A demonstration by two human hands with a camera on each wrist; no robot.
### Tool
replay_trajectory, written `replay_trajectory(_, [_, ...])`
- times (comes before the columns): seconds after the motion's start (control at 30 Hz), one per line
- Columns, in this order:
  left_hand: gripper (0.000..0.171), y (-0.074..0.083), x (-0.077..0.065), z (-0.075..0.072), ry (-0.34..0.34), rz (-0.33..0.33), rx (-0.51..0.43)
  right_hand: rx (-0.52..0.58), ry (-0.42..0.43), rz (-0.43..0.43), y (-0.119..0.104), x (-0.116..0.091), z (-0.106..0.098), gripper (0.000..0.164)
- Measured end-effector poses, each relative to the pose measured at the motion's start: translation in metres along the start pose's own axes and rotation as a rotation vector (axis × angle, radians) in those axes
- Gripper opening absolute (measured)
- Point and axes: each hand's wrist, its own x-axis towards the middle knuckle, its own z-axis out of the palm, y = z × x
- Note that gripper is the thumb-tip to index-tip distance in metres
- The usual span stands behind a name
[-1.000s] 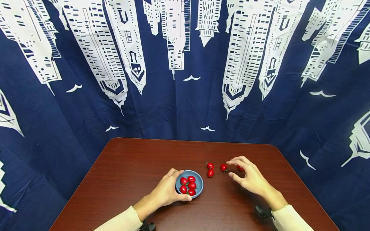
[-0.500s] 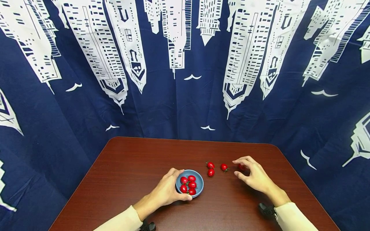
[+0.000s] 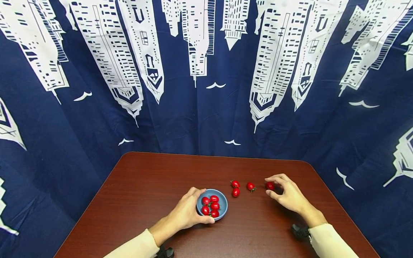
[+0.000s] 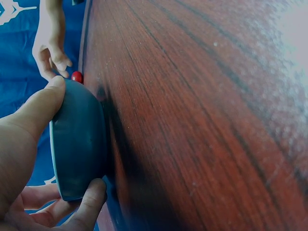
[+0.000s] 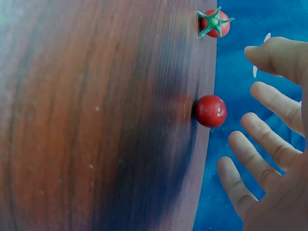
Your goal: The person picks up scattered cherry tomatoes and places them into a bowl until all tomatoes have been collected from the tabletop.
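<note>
Five tomatoes [image 3: 214,206] lie in the bowl [image 3: 222,202] on the table [image 3: 161,175], four loose tomatoes [image 3: 250,186] to the bowl's right.

The worktop [image 3: 155,179] is showing a smooth, wood-grained surface with glossy glare; beyond its far edge, printed cloth [image 3: 180,118] is hanging matt and lightly creased. The bowl [image 4: 79,139] is presenting a smooth, faintly satin wall. The tomato [image 5: 211,110] nearest the right edge is reflecting highlights from its smooth, glossy skin.

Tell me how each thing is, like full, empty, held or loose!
Blue bowl: upright, partly filled, gripped.
Tomatoes inside: five, lying together.
Left hand: holding the blue bowl.
Right hand: fingers apart, holding nothing.
Loose tomatoes: four, whole, on the table.
Blue cloth: hanging, its printed buildings upside down.
</note>
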Motion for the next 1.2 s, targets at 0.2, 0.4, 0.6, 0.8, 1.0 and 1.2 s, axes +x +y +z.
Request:
replay_trajectory(0.2, [0.11,-0.001,0.001,0.0,-0.004,0.004,-0.006,-0.02,-0.011,0.004,0.006,0.002,-0.001,0.045])
replay_trajectory(0.4, [0.111,-0.001,0.0,0.0,-0.007,-0.002,-0.013,-0.043,-0.048,0.015,0.013,0.006,0.001,0.055])
replay_trajectory(0.6, [0.111,-0.003,0.001,0.0,-0.004,-0.004,-0.008,-0.056,-0.093,0.046,0.015,0.01,0.004,0.059])
replay_trajectory(0.8, [0.11,-0.004,0.001,0.0,-0.008,0.006,-0.004,-0.059,-0.111,0.047,0.016,0.014,0.008,0.06])
replay_trajectory(1.0, [0.11,-0.002,0.001,-0.001,-0.017,-0.005,-0.009,-0.046,-0.154,0.065,0.017,0.019,0.01,0.061])
replay_trajectory(1.2, [0.111,-0.003,0.0,-0.002,-0.01,0.009,-0.008,-0.034,-0.164,0.047,0.019,0.022,0.011,0.057])
